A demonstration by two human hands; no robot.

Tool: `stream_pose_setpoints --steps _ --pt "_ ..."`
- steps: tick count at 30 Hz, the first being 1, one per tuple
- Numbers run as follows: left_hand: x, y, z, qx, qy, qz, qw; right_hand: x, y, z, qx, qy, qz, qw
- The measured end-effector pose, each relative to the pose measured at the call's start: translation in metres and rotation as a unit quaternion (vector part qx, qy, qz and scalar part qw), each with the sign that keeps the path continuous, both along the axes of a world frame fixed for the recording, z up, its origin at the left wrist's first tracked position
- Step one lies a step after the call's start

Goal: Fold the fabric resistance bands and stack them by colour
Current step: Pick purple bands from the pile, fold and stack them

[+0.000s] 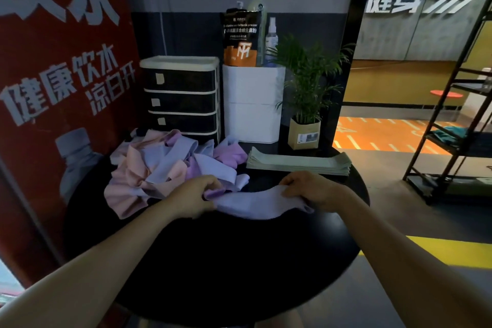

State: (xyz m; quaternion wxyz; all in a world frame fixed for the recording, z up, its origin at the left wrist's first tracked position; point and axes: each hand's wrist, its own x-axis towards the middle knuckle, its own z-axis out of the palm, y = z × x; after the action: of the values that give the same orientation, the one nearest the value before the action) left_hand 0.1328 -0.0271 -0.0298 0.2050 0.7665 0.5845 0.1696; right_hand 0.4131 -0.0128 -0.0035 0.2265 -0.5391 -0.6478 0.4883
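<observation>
A lavender band (253, 202) lies stretched across the middle of the round black table (239, 261). My left hand (194, 198) grips its left end, where a purple band end also shows. My right hand (314, 190) grips its right end. Behind my left hand sits a loose heap of bands (157, 165) in pink, lavender and purple. A neat stack of folded pale green bands (298, 161) rests at the back right of the table.
At the back of the table stand a black drawer unit (181, 96), a white box (253, 104) holding a pouch and bottles, and a potted plant (306, 104). A red sign (58, 74) lines the left. A metal shelf rack (452, 114) stands at right.
</observation>
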Motion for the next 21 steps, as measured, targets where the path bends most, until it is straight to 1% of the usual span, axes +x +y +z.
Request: stream_pose_setpoints --steps 1,3,5,6,9,12,14,16,18,20,21 --pt "0.008 -0.004 0.001 0.003 -0.003 -0.02 1.0 -0.003 -0.001 0.001 -0.012 0.047 -0.021 0.999" --pt "0.03 -0.012 0.007 0.04 -0.064 -0.051 0.996 -0.011 -0.002 0.004 -0.03 0.122 -0.065 0.99" --pt "0.052 -0.016 0.015 0.077 -0.133 -0.079 0.985 -0.023 -0.004 0.01 -0.048 0.169 -0.102 0.979" --pt "0.063 -0.016 0.02 0.089 -0.157 -0.091 0.979 -0.028 -0.004 0.015 -0.056 0.177 -0.114 0.976" --pt "0.081 -0.01 0.031 0.129 -0.205 -0.093 0.966 -0.04 -0.008 0.029 -0.079 0.224 -0.105 0.966" --pt "0.085 -0.002 0.04 0.169 -0.223 -0.08 0.957 -0.042 -0.009 0.043 -0.094 0.277 -0.099 0.951" --pt "0.082 0.002 0.045 0.185 -0.245 -0.044 0.951 -0.037 -0.007 0.05 -0.085 0.271 -0.102 0.953" --pt "0.08 0.006 0.051 0.201 -0.279 0.003 0.939 -0.032 -0.003 0.056 -0.043 0.219 -0.098 0.97" --pt "0.078 0.009 0.056 0.204 -0.301 0.025 0.931 -0.031 0.001 0.059 0.051 0.15 -0.085 0.984" --pt "0.078 0.011 0.06 0.195 -0.308 0.016 0.931 -0.033 0.004 0.062 0.161 0.102 -0.053 0.98" --pt "0.079 0.013 0.061 0.191 -0.309 0.01 0.932 -0.036 0.005 0.065 0.201 0.085 -0.037 0.975"
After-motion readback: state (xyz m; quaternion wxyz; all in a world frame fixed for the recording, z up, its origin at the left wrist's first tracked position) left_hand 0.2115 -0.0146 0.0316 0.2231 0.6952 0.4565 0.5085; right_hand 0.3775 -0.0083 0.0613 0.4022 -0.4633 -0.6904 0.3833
